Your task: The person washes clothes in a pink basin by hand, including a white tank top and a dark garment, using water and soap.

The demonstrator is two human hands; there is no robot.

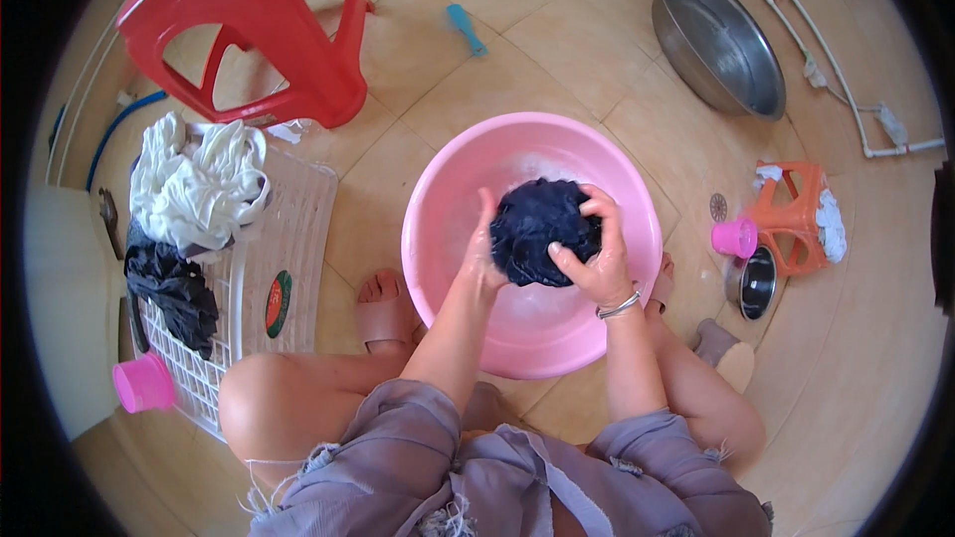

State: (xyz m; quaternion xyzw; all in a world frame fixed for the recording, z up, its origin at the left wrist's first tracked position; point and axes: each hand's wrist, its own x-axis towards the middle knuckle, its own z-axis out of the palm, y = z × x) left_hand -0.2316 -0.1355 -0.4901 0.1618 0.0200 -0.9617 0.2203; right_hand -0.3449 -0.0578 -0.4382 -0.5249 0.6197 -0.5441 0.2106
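A wet, bunched-up dark navy cloth [543, 220] is held between my two hands over a pink plastic basin [429, 239]. My left hand [485, 253] presses against its left side, thumb pointing up. On the other side my right hand [604, 246] grips the cloth with bent fingers and thumb; a silver bangle [619, 305] circles that wrist. Whitish suds and a little water show in the basin around and below the cloth. The basin stands on the tiled floor between my feet.
Left, a white plastic crate [287, 239] bears white garments [198, 179], a black garment [175, 291] and a pink cup [144, 383]. Behind stand a red plastic stool [261, 7] and a blue brush [467, 30]. Right are a steel basin [716, 37], an orange stool [794, 220] and a steel bowl [757, 283].
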